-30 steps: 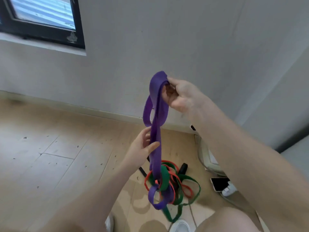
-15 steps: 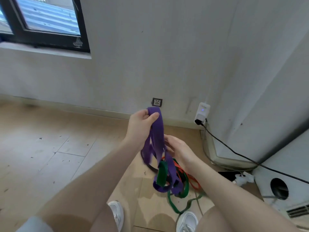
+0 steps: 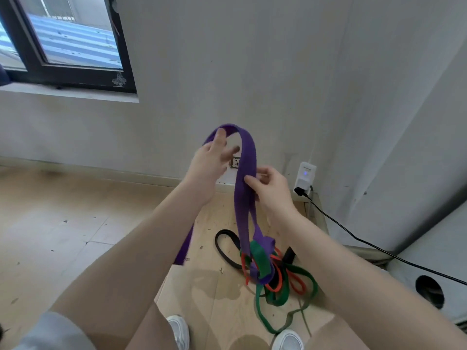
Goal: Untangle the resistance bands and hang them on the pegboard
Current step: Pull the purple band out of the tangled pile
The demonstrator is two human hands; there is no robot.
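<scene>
A wide purple band (image 3: 244,198) arches over my raised left hand (image 3: 211,161), whose spread fingers sit inside the top of the loop and carry it. My right hand (image 3: 269,189) pinches the right strand of the same band just below. The purple band runs down into a knot with a green band (image 3: 261,261) and an orange band (image 3: 275,286). These hang low, and the green band trails onto the floor. A black band (image 3: 223,245) lies on the floor behind them. No pegboard is in view.
A grey wall with a socket (image 3: 235,162) and a white plug adapter (image 3: 305,176) stands ahead; its black cable (image 3: 353,237) runs right along the floor. A dark-framed window (image 3: 65,46) is upper left. My white shoes (image 3: 178,332) are at the bottom.
My left hand has risen with the purple loop and opened its fingers inside it. My right hand has moved up from the tangle to pinch the right strand. The loop is wider.
</scene>
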